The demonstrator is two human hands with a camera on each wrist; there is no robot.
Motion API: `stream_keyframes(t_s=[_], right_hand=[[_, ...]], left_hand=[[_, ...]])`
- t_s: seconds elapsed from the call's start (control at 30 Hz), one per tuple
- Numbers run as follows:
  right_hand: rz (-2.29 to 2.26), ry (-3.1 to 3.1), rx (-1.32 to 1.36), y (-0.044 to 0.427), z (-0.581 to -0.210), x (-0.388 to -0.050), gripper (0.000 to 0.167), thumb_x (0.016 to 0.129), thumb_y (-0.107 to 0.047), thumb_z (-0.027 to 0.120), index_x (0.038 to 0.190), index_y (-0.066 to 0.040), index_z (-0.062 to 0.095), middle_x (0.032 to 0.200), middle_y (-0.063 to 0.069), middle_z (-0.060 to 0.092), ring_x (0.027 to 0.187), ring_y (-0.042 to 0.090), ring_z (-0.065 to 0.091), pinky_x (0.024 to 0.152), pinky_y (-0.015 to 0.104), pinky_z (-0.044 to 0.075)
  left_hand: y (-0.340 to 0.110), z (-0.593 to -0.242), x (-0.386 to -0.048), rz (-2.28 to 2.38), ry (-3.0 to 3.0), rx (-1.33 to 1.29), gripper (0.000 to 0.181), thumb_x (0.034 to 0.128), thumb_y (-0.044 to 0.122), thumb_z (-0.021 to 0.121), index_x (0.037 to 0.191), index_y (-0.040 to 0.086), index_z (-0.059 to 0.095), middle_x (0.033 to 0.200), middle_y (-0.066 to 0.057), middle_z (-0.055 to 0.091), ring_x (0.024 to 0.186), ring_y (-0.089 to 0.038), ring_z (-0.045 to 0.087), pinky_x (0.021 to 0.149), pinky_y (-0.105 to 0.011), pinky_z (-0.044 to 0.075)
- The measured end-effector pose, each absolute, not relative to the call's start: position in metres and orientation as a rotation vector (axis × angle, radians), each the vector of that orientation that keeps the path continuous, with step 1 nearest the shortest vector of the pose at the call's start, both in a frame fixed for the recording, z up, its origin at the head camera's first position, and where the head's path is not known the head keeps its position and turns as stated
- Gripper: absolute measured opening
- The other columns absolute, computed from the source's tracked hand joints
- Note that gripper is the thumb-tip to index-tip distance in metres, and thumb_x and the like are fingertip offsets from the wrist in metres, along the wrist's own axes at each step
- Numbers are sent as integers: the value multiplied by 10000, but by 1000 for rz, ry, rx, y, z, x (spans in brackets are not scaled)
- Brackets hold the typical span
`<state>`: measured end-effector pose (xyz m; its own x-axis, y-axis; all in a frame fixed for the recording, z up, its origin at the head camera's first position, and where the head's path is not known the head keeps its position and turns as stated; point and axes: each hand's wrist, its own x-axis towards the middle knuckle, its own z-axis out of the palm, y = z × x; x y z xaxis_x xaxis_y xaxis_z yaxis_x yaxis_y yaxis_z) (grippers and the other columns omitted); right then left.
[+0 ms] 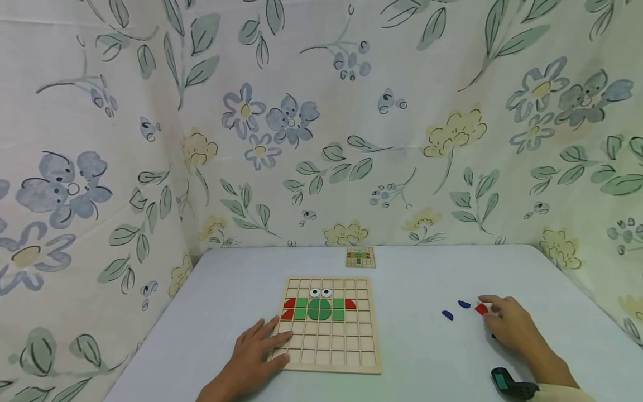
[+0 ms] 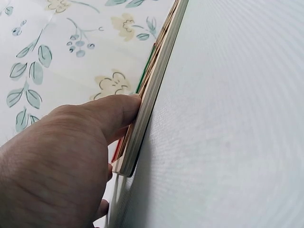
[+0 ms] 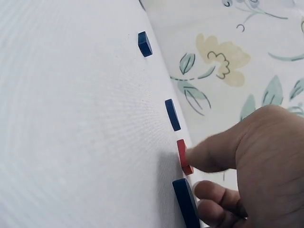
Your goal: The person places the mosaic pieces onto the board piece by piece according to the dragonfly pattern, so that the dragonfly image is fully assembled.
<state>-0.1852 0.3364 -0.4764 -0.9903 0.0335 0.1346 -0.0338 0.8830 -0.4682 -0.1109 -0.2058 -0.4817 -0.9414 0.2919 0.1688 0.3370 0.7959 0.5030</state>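
Note:
My left hand (image 1: 253,352) rests with spread, fairly straight fingers on the left edge of a wooden grid board (image 1: 334,343). The left wrist view shows the thumb (image 2: 121,107) lying against the board's side. Green squares (image 1: 339,315), a green circle of quarter pieces (image 1: 319,310), red quarter pieces (image 1: 350,304) and two eye pieces (image 1: 326,292) fill some upper cells. Over at the right, my right hand (image 1: 514,329) pinches a small red quarter piece (image 1: 481,309) at the tabletop; the thumb touches it in the right wrist view.
Two blue rounded pieces (image 1: 447,315) lie left of the right hand. Another blue piece (image 3: 185,202) sits under its fingers. A small pattern card (image 1: 370,262) stands at the table's back edge, before a flowered cloth (image 1: 321,123). A black wrist device (image 1: 512,385) is at the right sleeve.

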Motion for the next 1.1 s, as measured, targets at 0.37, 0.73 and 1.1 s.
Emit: stream_keyframes(t_s=[0.37,0.73,1.1], right_hand=[[719,-2897,-34,332,-477,-185,285,870,-134,701,1045,75,620,946,211,560,845,351,530,710,507,473],[752,-2528,224,310,-434,-168,288,849,-118,748,1094,6,661,829,31,619,715,185,513,512,243,427],[828,-2278,558,242,-380,-138,295,780,-20,787,1056,-84,702,895,-94,636,765,51,500,622,144,418]], left_hand=[[-206,-481,-112,-818,-2906,-492,487,885,550,608,1280,270,654,1488,-98,399,1364,-453,245,1002,-683,151],[-206,-482,-112,-834,-2912,-507,497,886,557,600,1282,262,653,1482,-118,403,1354,-472,248,987,-701,151],[-207,-482,-115,-819,-2927,-521,504,884,579,588,1294,291,640,1491,-112,389,1351,-474,253,981,-705,164]])
